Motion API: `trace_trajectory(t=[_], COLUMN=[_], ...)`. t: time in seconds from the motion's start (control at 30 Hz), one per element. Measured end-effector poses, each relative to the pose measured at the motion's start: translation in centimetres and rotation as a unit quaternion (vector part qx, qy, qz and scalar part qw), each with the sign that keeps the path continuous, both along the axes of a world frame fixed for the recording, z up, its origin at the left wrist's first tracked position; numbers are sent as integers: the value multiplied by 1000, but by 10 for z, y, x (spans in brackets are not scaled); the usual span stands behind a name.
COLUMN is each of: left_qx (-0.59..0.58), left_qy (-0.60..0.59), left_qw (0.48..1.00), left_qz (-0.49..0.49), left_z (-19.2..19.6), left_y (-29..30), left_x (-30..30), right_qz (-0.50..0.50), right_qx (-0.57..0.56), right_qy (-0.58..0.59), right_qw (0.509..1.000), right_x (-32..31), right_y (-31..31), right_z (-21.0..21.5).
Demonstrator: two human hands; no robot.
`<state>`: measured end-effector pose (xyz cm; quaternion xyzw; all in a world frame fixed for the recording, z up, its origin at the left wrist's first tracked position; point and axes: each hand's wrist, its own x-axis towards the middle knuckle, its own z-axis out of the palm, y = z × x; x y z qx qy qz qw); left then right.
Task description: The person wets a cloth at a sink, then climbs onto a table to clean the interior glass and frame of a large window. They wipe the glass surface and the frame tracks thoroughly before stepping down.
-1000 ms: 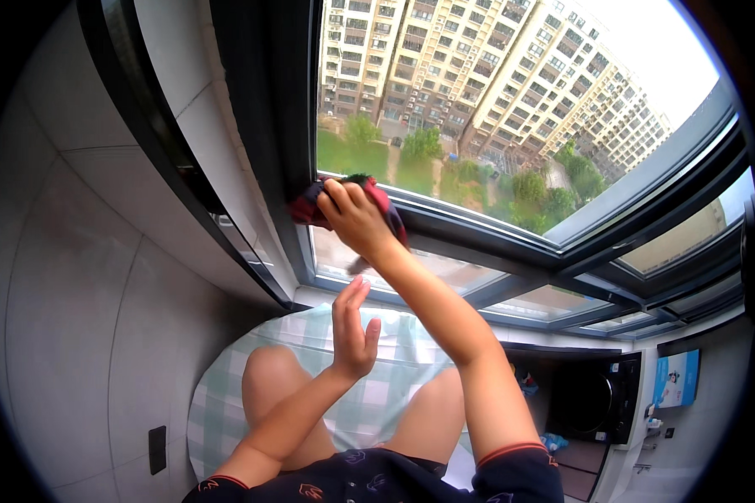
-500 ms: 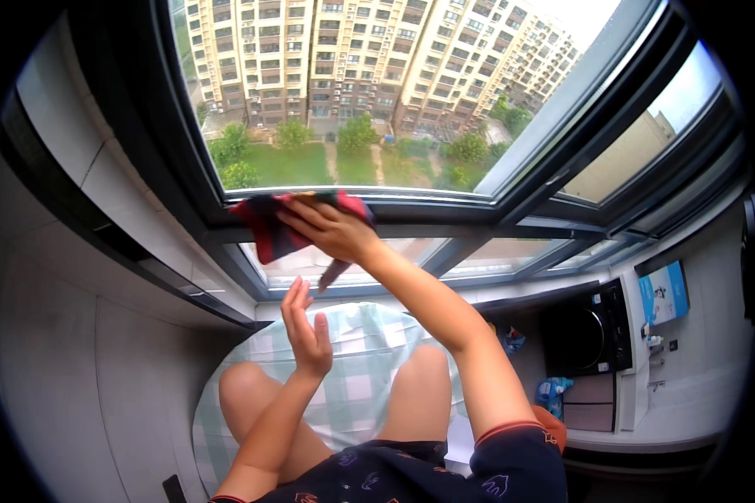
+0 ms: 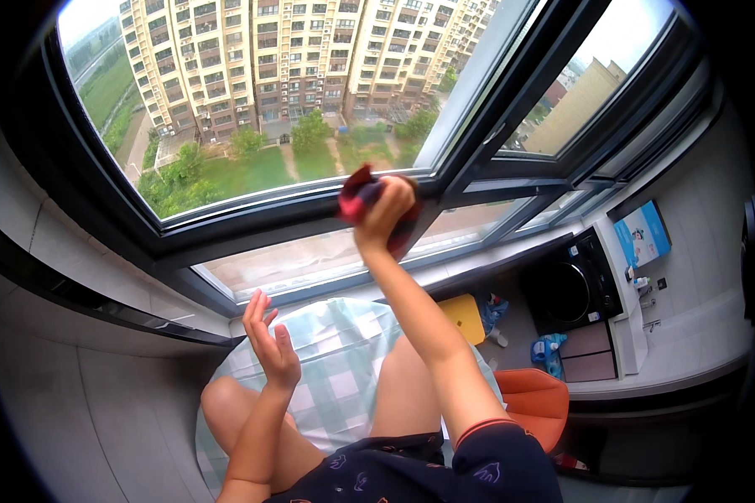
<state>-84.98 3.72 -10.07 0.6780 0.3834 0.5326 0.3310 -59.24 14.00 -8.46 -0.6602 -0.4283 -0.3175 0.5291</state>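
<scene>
My right hand [image 3: 385,214] is closed round a red and dark patterned cloth [image 3: 358,199] and presses it on the dark window frame [image 3: 285,211]. The cloth is bunched up, and part of it hangs below my fingers. It sits near the lower right corner of the large window pane [image 3: 226,180]. My left hand [image 3: 272,342] is raised, fingers stretched and apart, holding nothing. Below it lies the green and white checked tablecloth [image 3: 335,369], on which my bent legs rest.
An orange chair [image 3: 535,406] and a yellow seat or board [image 3: 463,318] stand to the right. Beyond them are a black front-loading washing machine [image 3: 566,289], a blue bottle [image 3: 549,354] and a blue box [image 3: 643,235]. A tiled wall [image 3: 46,394] closes off the left side.
My right hand has moved right along the frame with the cloth, which is now more bunched. My view has turned right, bringing more of the orange chair and the yellow thing into sight.
</scene>
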Motion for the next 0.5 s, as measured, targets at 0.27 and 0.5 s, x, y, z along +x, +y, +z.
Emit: trace_trajectory(t=[0.27, 0.5], left_qx=[-10, -12], left_qy=[15, 23], left_qw=[1000, 999], left_qz=[-17, -26], left_z=[-3, -5], left_y=[-5, -8], left_x=[6, 8], right_qz=[-17, 125], right_qx=[16, -71], right_qy=[156, 158], right_qw=[987, 977], right_x=[43, -28], right_y=[-25, -22], right_z=[3, -24])
